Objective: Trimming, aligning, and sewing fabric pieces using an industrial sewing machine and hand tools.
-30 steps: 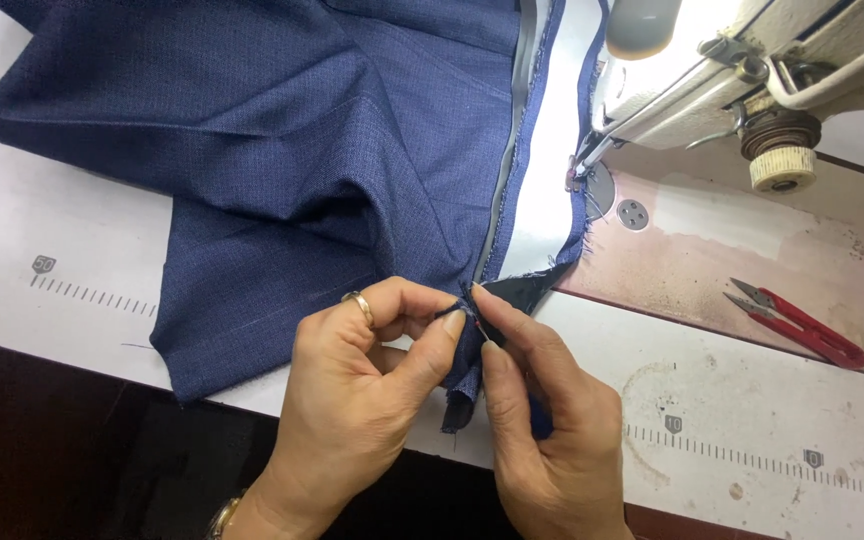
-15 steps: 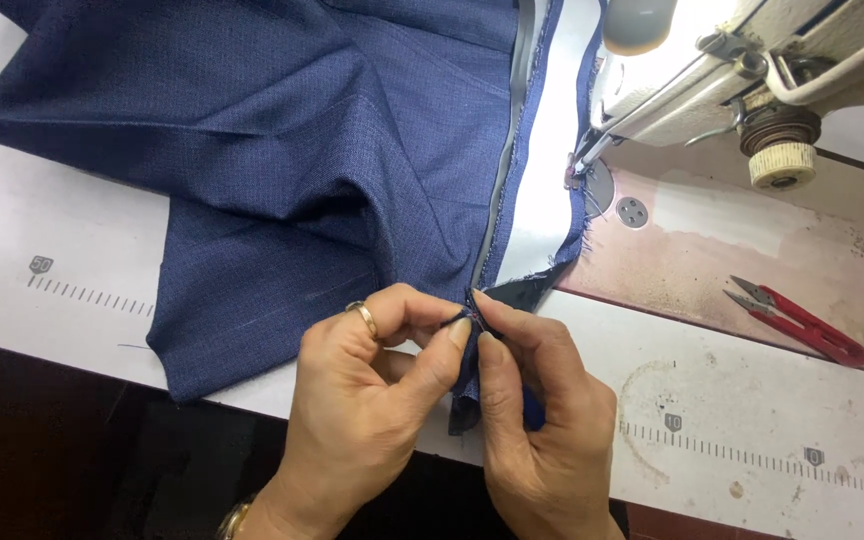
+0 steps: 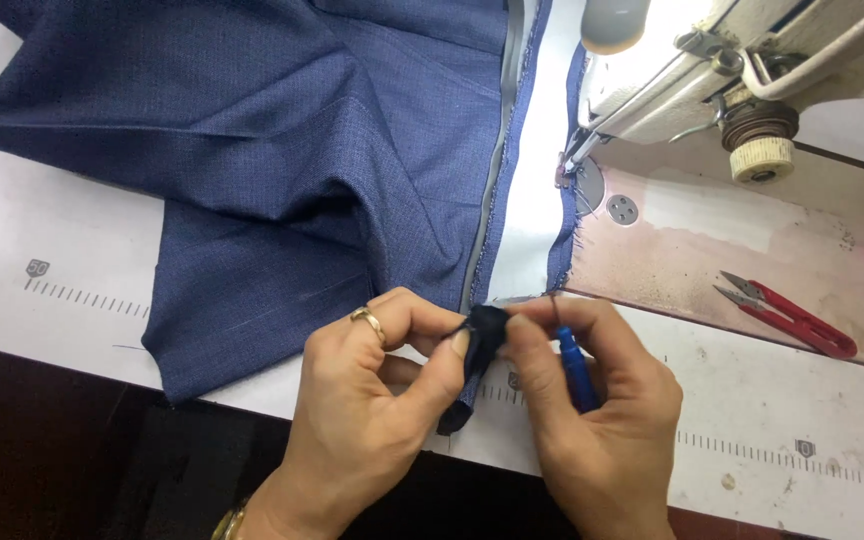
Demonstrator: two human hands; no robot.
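Both hands meet at the near edge of the worktop (image 3: 62,230), pinching a folded corner of the navy fabric (image 3: 282,170) between them. The left hand (image 3: 372,400) (a gold ring on one finger) grips the corner with thumb and forefinger; the right hand (image 3: 602,420) presses it from the other side while holding a slim blue tool (image 3: 577,370). Red thread snips (image 3: 792,318) lie well apart beside the sewing machine (image 3: 712,70).
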